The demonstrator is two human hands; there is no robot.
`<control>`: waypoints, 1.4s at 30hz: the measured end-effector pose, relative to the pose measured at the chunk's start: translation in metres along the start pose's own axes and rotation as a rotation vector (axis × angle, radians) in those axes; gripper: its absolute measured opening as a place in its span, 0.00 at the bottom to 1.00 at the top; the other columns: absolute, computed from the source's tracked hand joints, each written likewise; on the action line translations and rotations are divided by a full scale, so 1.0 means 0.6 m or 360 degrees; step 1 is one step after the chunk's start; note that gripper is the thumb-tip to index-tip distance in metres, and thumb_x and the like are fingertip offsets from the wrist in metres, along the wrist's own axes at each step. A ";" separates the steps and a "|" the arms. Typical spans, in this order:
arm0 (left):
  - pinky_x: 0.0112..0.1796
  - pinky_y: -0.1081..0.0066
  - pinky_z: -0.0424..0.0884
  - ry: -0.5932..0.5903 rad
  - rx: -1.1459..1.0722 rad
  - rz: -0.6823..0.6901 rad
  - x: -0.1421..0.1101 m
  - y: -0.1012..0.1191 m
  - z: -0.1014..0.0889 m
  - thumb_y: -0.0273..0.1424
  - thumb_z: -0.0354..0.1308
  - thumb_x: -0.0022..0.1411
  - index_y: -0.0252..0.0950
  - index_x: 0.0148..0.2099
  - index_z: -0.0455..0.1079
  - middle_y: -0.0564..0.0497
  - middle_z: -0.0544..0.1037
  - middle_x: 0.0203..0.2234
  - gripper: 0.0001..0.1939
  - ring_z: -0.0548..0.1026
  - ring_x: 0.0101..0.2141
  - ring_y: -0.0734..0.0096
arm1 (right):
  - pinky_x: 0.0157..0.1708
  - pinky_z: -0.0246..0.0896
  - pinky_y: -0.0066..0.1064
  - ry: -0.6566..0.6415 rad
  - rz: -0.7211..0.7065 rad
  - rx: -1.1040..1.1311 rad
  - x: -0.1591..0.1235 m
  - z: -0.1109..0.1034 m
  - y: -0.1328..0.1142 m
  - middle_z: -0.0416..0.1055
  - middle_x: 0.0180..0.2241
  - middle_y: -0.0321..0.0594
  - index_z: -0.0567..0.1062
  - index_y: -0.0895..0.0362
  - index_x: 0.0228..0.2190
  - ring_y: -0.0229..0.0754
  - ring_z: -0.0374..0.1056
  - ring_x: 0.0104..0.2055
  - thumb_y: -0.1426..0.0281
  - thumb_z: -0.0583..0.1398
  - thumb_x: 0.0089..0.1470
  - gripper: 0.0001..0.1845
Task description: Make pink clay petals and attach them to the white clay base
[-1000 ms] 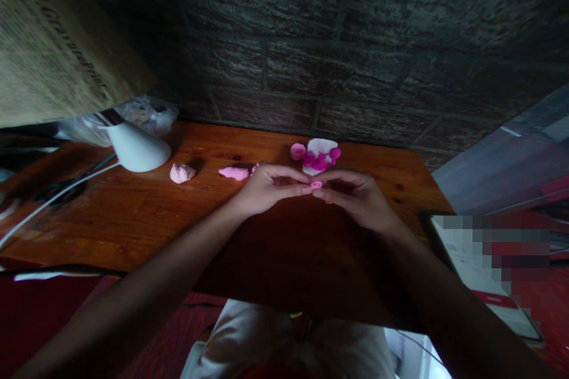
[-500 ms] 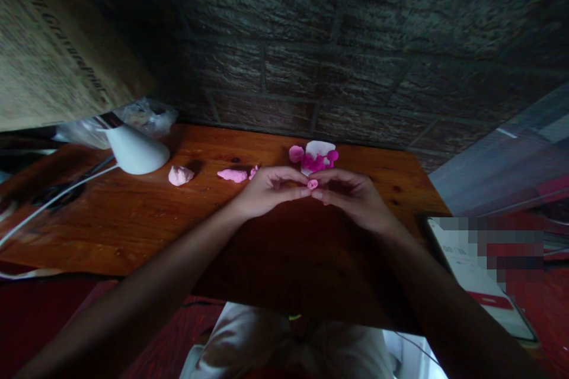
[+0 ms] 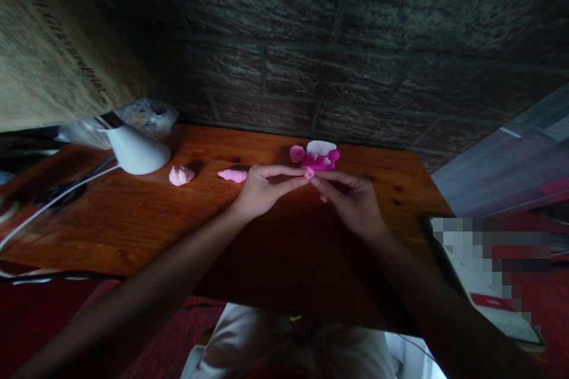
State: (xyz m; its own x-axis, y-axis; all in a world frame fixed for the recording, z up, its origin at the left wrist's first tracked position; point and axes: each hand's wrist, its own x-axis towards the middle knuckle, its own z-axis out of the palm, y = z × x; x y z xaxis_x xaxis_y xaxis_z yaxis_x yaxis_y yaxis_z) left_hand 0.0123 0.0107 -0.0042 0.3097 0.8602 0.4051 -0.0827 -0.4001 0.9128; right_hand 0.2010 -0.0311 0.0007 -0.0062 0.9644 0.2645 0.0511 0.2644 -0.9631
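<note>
Between the fingertips of both hands is a small pink clay rosette (image 3: 309, 173), held above the wooden table. My left hand (image 3: 267, 188) pinches it from the left with thumb and forefinger. From the right, my right hand (image 3: 353, 198) pinches the same piece; a bit of pink shows under its fingers. Just behind the hands lies a white and magenta shaped piece (image 3: 320, 157), with a round pink piece (image 3: 297, 154) at its left. Left of my left hand rest a long pink clay lump (image 3: 233, 175) and a paler pink clay lump (image 3: 181, 175).
A lamp with a white base (image 3: 140, 151) and a printed paper shade (image 3: 57, 59) stands at the left, its white cable crossing the wooden table (image 3: 133, 225). Dark scissors (image 3: 60, 194) and a clear plastic bag (image 3: 149, 117) are near it. A phone or tablet (image 3: 484, 284) lies at the right.
The pink rosette has shifted slightly up and left between the fingertips. My right hand's fingers have tilted, and its lower fingers have changed position. The other things stay where they were.
</note>
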 end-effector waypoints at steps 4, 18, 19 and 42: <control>0.51 0.61 0.80 0.0079 -0.0030 -0.0003 0.000 -0.002 0.001 0.38 0.74 0.54 0.38 0.40 0.84 0.47 0.87 0.40 0.12 0.85 0.41 0.62 | 0.27 0.68 0.30 0.0013 -0.0088 -0.0035 -0.007 0.010 0.000 0.81 0.32 0.35 0.86 0.48 0.43 0.34 0.67 0.24 0.60 0.68 0.56 0.13; 0.45 0.66 0.80 0.0088 0.0126 0.0027 -0.001 -0.006 0.002 0.38 0.72 0.57 0.37 0.41 0.83 0.47 0.87 0.38 0.12 0.84 0.39 0.64 | 0.24 0.66 0.26 -0.0068 -0.0076 0.0068 -0.007 0.015 0.006 0.79 0.32 0.35 0.85 0.49 0.45 0.31 0.66 0.23 0.62 0.67 0.57 0.14; 0.45 0.66 0.80 0.0092 0.0134 0.0035 -0.002 -0.006 0.003 0.38 0.72 0.57 0.37 0.41 0.83 0.46 0.87 0.39 0.12 0.84 0.39 0.64 | 0.25 0.66 0.26 -0.0062 -0.0064 0.0065 -0.007 0.015 0.007 0.79 0.32 0.35 0.85 0.49 0.45 0.31 0.66 0.23 0.62 0.67 0.57 0.14; 0.43 0.67 0.79 0.0096 0.0137 0.0025 -0.004 -0.013 0.007 0.36 0.70 0.59 0.36 0.42 0.83 0.46 0.87 0.38 0.11 0.84 0.38 0.65 | 0.26 0.68 0.30 0.0102 -0.0075 -0.0110 -0.011 0.031 0.009 0.80 0.36 0.38 0.84 0.51 0.44 0.33 0.67 0.24 0.58 0.67 0.56 0.16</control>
State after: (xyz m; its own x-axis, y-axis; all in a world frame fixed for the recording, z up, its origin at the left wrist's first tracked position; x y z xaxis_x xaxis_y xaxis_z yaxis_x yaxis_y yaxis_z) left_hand 0.0161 0.0106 -0.0125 0.2509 0.8702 0.4240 -0.0043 -0.4370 0.8994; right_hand 0.1827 -0.0360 -0.0075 0.0539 0.9478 0.3142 0.1213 0.3061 -0.9442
